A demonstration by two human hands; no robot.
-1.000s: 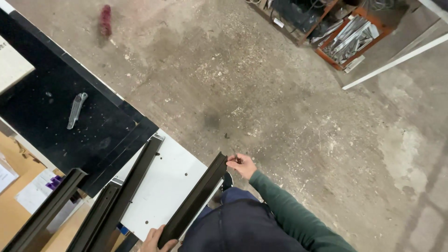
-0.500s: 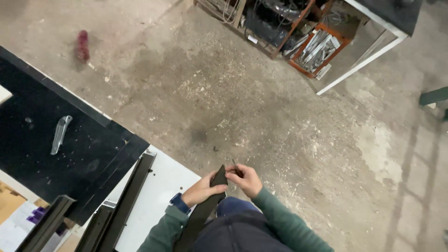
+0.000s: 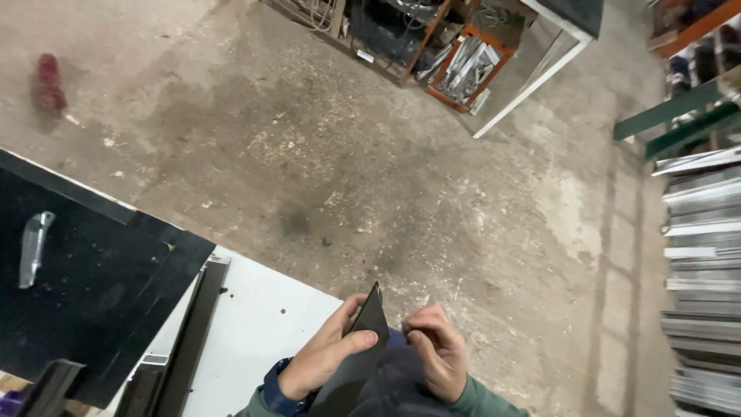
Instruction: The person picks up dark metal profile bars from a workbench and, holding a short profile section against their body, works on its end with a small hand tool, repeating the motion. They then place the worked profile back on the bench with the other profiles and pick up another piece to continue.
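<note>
My left hand [image 3: 323,354] grips the end of a dark metal profile [image 3: 369,318], thumb across its face, the bar running down toward my body at the bottom of the head view. My right hand [image 3: 437,351] is beside the bar's tip, fingers curled and pinched together close to its right edge. I cannot tell whether they hold anything small. Both green sleeves meet at the lower edge.
A white tabletop [image 3: 251,340] lies under my hands, with another dark profile [image 3: 189,332] along its left side and a black mat [image 3: 77,286] carrying a small clear bag [image 3: 32,247]. Concrete floor [image 3: 370,170] spreads beyond; shelving with metal parts [image 3: 463,66] stands far, stacked metal strips [image 3: 706,286] right.
The camera has swung right and closer. My left hand has slid up to the bar's upper end, and my right hand stays by the tip with fingers pinched.
</note>
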